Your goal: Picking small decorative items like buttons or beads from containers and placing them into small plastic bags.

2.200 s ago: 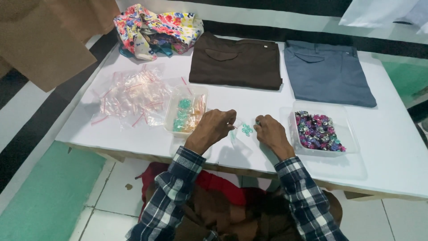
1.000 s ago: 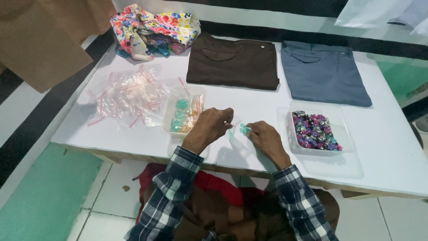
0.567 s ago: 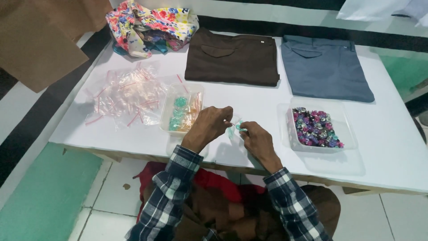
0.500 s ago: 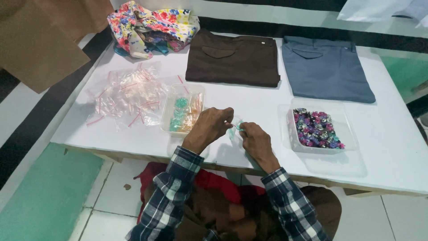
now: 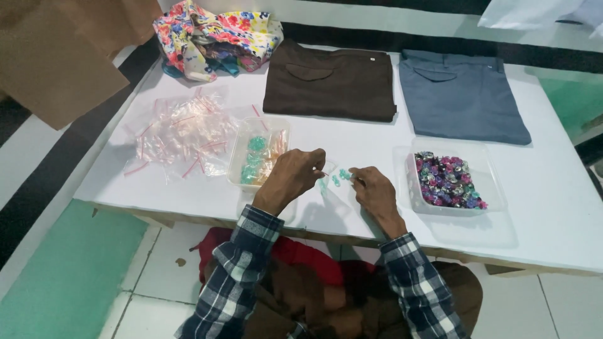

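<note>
Both hands at frame centre — left hand and right hand pinch a small clear bag of teal beads; bagging step, next likely needs careful sealing.

Soft, even overhead light, faint shadows under hands, mild wide-angle bend at edges, fine detail slightly blurred
</note>
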